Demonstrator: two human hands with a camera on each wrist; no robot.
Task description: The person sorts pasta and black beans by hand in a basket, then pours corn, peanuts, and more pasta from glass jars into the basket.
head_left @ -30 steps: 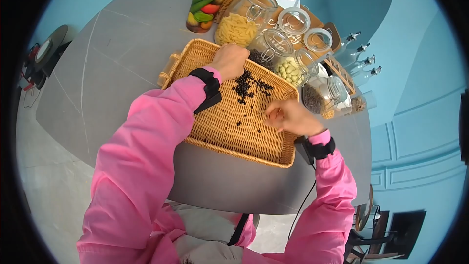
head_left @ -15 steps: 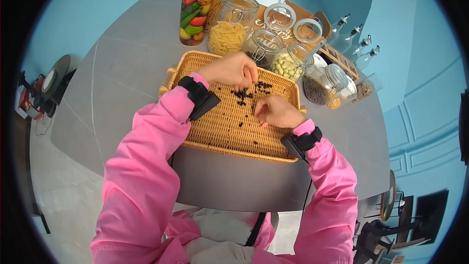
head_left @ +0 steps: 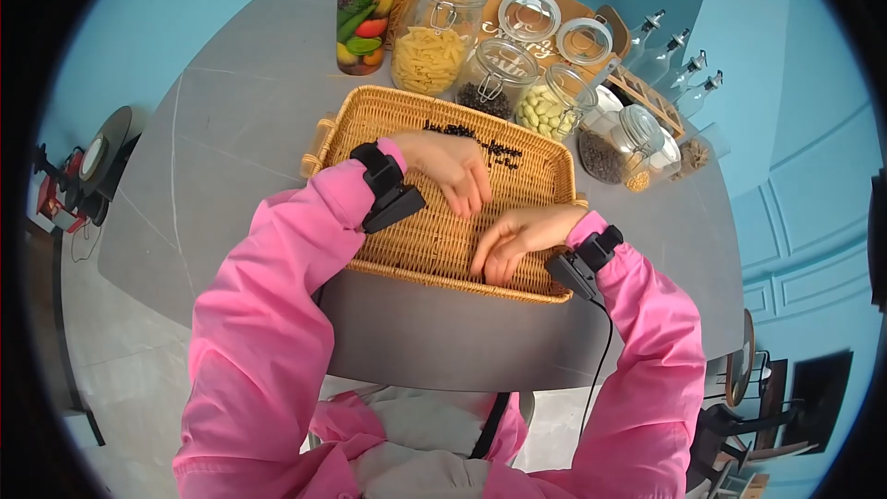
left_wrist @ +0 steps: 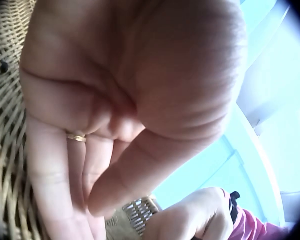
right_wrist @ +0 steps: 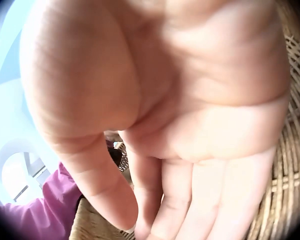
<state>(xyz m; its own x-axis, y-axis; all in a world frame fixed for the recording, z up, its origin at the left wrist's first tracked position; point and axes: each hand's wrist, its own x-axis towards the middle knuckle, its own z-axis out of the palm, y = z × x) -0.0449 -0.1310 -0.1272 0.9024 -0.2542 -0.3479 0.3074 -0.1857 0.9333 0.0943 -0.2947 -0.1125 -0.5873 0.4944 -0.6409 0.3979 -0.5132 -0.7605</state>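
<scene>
Both bare hands are over a rectangular wicker tray (head_left: 416, 249) on the table. The left hand (head_left: 450, 169) hovers over the tray's middle with its fingers pointing down. In the left wrist view its long fingers (left_wrist: 50, 170) are nearly straight and the thumb lies across beside them; a ring is on one finger. Near the tray's front side, the right hand (head_left: 525, 238) reaches down, fingertips right at the weave. Its fingers (right_wrist: 210, 195) look straight in the right wrist view, with nothing visible in the palm. Black beans (head_left: 504, 155) lie scattered along the tray's back part.
Behind the tray stand a pasta jar (head_left: 430, 60), a jar of dark beans (head_left: 485, 97), a jar of pale green beans (head_left: 545, 111) and a tall vegetable jar (head_left: 365, 23). To the right are a tipped jar (head_left: 605, 157) and several glass bottles (head_left: 661, 60).
The left hand has come from the tray's back towards its middle, fingers loosening downward. The right hand has shifted towards the front rim. The beans now show as a band along the back.
</scene>
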